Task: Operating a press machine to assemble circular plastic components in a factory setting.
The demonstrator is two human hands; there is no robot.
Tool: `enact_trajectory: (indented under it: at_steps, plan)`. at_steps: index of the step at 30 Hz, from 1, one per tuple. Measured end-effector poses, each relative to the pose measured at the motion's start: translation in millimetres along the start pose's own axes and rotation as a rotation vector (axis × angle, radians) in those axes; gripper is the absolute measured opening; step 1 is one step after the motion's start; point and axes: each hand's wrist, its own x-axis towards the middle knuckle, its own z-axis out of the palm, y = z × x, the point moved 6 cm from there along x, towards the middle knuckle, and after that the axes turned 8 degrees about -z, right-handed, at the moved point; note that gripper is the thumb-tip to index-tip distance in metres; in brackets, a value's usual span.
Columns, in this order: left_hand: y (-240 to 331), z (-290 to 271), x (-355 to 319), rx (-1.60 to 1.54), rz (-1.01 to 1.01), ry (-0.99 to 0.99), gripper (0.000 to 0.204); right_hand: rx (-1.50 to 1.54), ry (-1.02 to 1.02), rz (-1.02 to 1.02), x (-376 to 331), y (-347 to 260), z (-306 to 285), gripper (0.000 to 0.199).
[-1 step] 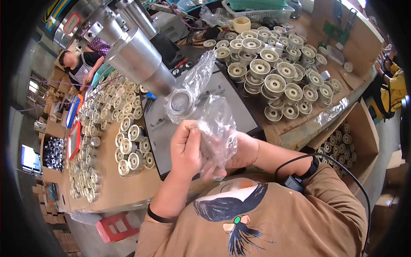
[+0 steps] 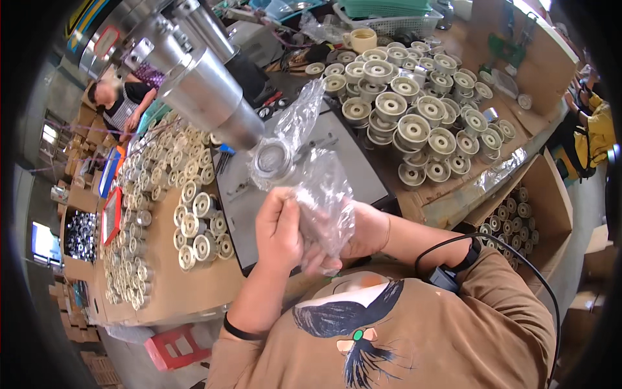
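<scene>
Crinkled clear plastic bag [image 2: 321, 194] sat bunched between both hands at chest height, over the near edge of the dark flat machine plate [image 2: 363, 162]. Left hand [image 2: 280, 228] was curled shut on the bag's lower left side, fingers wrapped round the film. Right hand [image 2: 363, 230] was mostly hidden behind the plastic; it seemed closed on the bag too, fingertips showing below the film. Upper part of the bag flared open, thin and glossy, reaching up to a round metal ring piece [image 2: 272, 161] directly under the big silver cylinder [image 2: 207, 97] of the machine, which slanted down from upper left and blocked part of the plate. Black wristband on the left wrist, black cable running over the right sleeve of the brown shirt.

Left of the plate, on the cardboard-covered bench [image 2: 194, 285], rows of small cream round wheels with metal hubs [image 2: 194, 220]. Right and beyond the plate, stacked bigger cream disc-shaped wheels [image 2: 414, 123], ribbed tops. Cardboard box [image 2: 551, 214] at right held more small wheels. Far back, a cream mug [image 2: 361, 40] and green basket [image 2: 389, 10]. Another person [image 2: 120, 104] stood far left.
</scene>
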Motion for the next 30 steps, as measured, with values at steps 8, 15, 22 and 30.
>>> enact_trajectory:
  at_steps: [8, 15, 22, 30]
  plan:
    - [-17.5, 2.2, -19.7, 0.412, 0.035, -0.239, 0.021, -0.136, 0.317, 0.123, -33.7, 19.4, -11.5, 0.049]
    - [-32.9, 27.8, -39.0, 0.364, -0.104, -0.515, 0.016, -0.631, 0.225, 0.104, -88.8, 13.8, -1.3, 0.028]
    - [-65.1, 83.4, -58.3, 0.211, -0.157, -0.823, 0.016, -1.065, 0.739, -0.300, -167.3, 19.8, -23.6, 0.028]
    - [-62.4, 85.7, -85.9, 0.256, -0.211, -0.928, 0.018, -1.300, 0.923, -0.412, -193.9, 27.1, -17.4, 0.026]
